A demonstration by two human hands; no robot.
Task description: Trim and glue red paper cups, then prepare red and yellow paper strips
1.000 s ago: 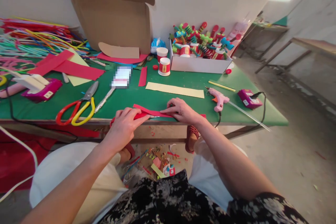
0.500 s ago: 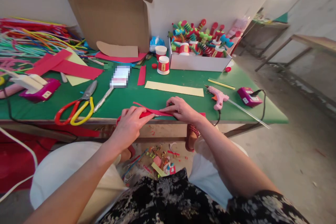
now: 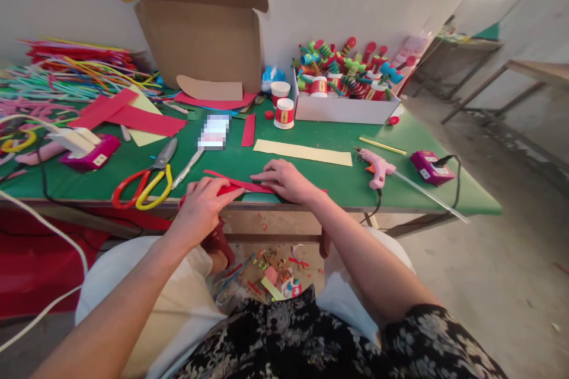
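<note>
At the front edge of the green table, my left hand (image 3: 203, 206) is closed around red-handled scissors (image 3: 229, 190), mostly hidden under its fingers. A small bit of pale blade shows beyond my thumb, against a long red paper strip (image 3: 262, 188). The fingers of my right hand (image 3: 284, 180) hold that strip down, and its far end shows past my wrist. Behind my hands lie a cream paper strip (image 3: 302, 153) and a short red paper piece (image 3: 249, 130). Large shears (image 3: 153, 176) with one red and one yellow handle lie left of my left hand.
A pink glue gun (image 3: 377, 169) and a purple power block (image 3: 431, 167) sit at the right. Paper cups (image 3: 284, 113) stand before a white box (image 3: 347, 111) of colourful figures. A craft knife (image 3: 187, 169) lies by the shears. Pipe cleaners (image 3: 89, 77) are heaped at left.
Both hands have shifted left along the table edge with the red strip and scissors. The strip's left end lifted and tilted along the way. The view has swung slightly left.
</note>
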